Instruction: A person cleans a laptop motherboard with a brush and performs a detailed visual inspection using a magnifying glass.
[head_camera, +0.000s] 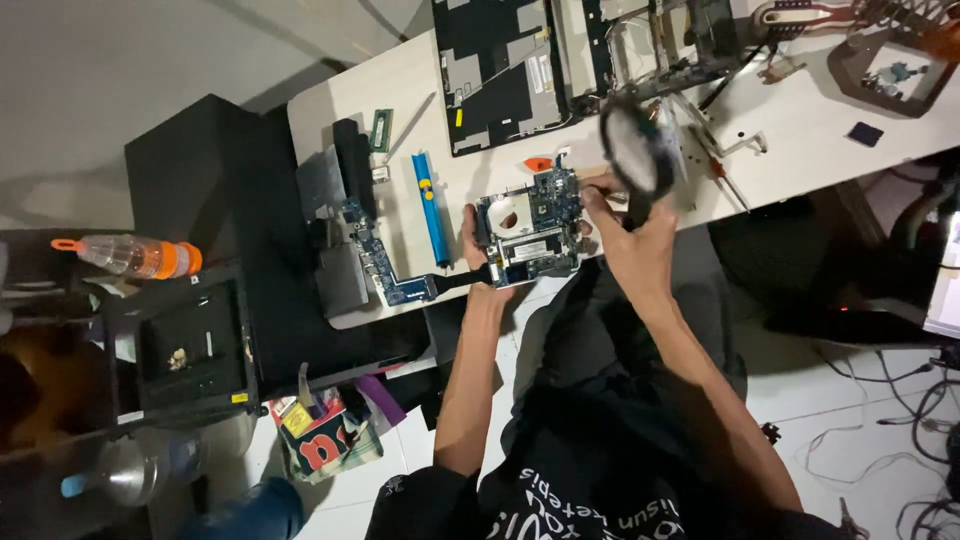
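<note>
A: Largest first; what bears the work?

B: A white table (800, 130); on its far side lies an opened laptop chassis (500, 70), underside plates exposed, presumably pushed back to leave room at the near edge; a dark cabinet (215, 180) stands to the left.

A: And the person?

B: Seated at the table's near edge, seen from above; both forearms reach forward so that the work sits over the edge, close to the eyes.

A: Where is the thing in hand?

B: A blue circuit board (528, 225) sits at the near edge between the hands; it lies roughly flat, component side up, probably for inspection.

A: The left hand (472, 240)?

B: It grips the board's left edge; fingers curled closed around it, thumb on top; the hold seems meant to steady the board.

A: The right hand (632, 235)?

B: It rests at the board's right edge and carries a round black object (638, 148), blurred, perhaps a magnifier or tape roll; fingers appear closed about its lower part, though blur hides exactly how tightly.

A: Smaller items?

B: A long narrow board (385, 265) lies left of the main board; a blue bar (432, 205) lies just beside it; a green memory stick (381, 130) lies farther back; a bottle (130, 255) with an orange cap rests well apart, on the left.
</note>
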